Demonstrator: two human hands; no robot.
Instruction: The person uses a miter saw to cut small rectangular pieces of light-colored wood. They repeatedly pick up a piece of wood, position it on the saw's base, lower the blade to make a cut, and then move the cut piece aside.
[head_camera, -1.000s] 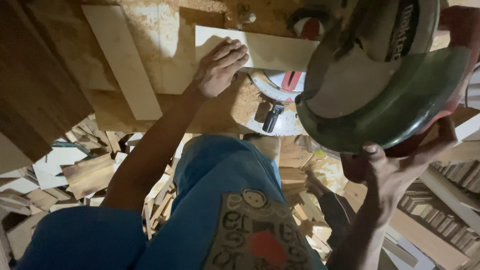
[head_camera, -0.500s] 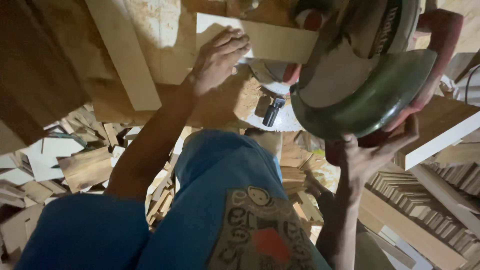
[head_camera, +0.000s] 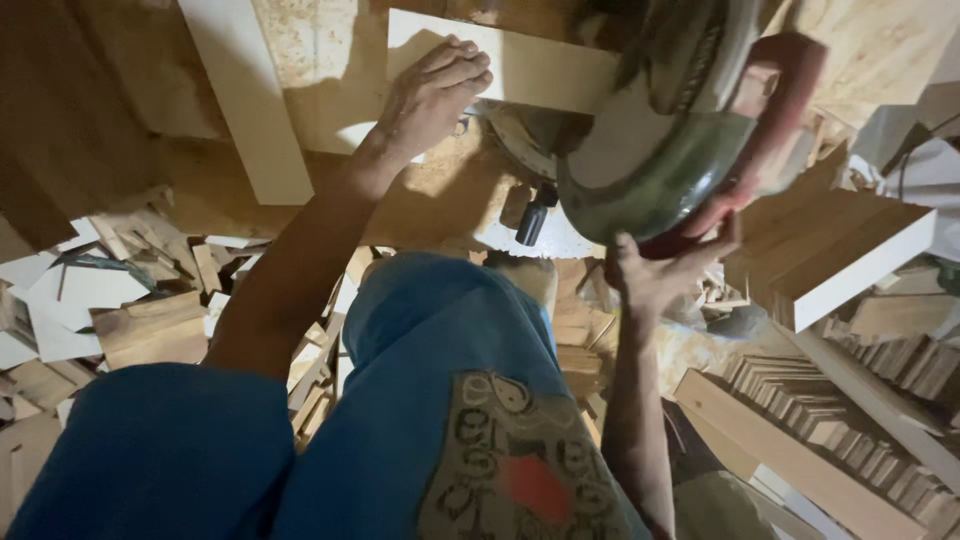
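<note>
My left hand lies flat on a pale wooden strip on the saw bench, fingers pressing its left end. My right hand grips the red handle of a green and grey mitre saw, whose head hangs low over the strip. The blade is hidden under its guard. My blue-clad knee sits below the bench edge.
A second pale board lies on the sawdusty bench at the left. Offcuts litter the floor at the left. A thick block and rows of cut wooden pieces stand at the right.
The saw head has come down and to the right over the strip, with my right hand following the handle. My left hand keeps pressing the strip.
</note>
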